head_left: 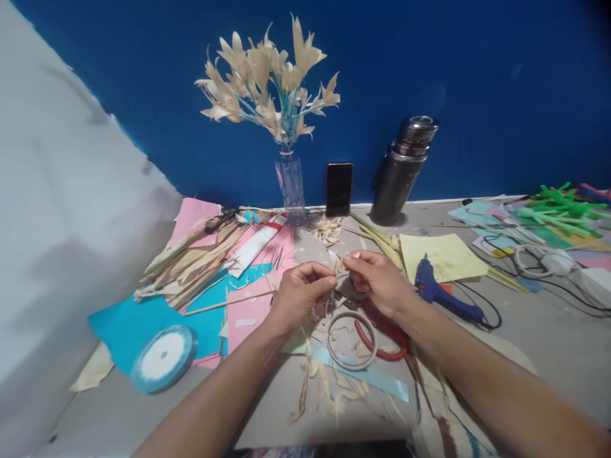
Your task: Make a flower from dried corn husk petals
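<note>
My left hand (pixel 303 292) is closed in a pinch above the middle of the table, on something too thin to make out. Close by on its right, my right hand (pixel 377 280) also pinches with thumb and forefinger; a small pale bit of dried husk (pixel 356 256) shows at its fingertips. Below the hands lie a pale tape ring (pixel 333 353), red-handled scissors (pixel 398 343) partly hidden by the ring and my right hand, and a light blue ribbon strip (pixel 386 383). Husk scraps (pixel 327 388) are scattered around them.
At the back stand a clear bottle (pixel 290 184) of husk flowers (pixel 260 70), a phone (pixel 339 189) and a dark flask (pixel 401 175). Dried husks (pixel 191 267) and a blue ribbon spool (pixel 165 359) lie left. A blue glue gun (pixel 446 296), cables and green pipe cleaners (pixel 563 207) are right.
</note>
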`<move>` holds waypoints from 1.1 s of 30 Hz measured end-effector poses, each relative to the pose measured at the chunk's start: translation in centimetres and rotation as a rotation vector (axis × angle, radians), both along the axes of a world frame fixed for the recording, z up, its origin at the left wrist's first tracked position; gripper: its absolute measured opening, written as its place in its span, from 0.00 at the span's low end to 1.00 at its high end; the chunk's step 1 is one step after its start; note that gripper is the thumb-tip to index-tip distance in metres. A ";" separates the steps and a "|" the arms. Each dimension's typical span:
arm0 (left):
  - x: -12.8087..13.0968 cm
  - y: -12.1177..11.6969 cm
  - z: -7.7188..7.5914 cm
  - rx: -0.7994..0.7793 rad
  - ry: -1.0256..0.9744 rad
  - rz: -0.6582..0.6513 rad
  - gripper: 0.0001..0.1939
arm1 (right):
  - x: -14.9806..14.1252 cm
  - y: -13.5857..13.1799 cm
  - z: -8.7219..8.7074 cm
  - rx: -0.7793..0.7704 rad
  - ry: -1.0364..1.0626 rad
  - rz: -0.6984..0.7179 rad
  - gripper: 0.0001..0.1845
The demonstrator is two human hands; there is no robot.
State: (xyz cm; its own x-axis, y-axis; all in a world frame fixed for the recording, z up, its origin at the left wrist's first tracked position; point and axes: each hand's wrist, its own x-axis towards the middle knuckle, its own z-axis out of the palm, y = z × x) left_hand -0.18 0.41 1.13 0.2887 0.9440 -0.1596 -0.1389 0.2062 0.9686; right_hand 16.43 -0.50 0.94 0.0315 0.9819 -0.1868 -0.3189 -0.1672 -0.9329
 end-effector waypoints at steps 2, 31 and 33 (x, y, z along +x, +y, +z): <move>0.3 -0.1 -0.1 0.031 0.021 0.019 0.11 | -0.3 -0.1 0.0 0.002 0.029 0.002 0.22; 0.8 -0.8 -0.2 -0.092 -0.048 -0.039 0.10 | -0.8 -0.4 0.2 0.080 -0.080 -0.012 0.20; 0.7 -0.7 -0.3 -0.092 -0.062 -0.049 0.10 | -0.8 -0.5 0.2 0.090 -0.093 -0.016 0.19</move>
State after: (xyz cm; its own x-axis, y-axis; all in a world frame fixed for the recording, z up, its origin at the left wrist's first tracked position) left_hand 0.56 -0.31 0.84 0.3458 0.9107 -0.2259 -0.1851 0.3022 0.9351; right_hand 15.67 -0.99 1.18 0.0606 0.9938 -0.0932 -0.2324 -0.0768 -0.9696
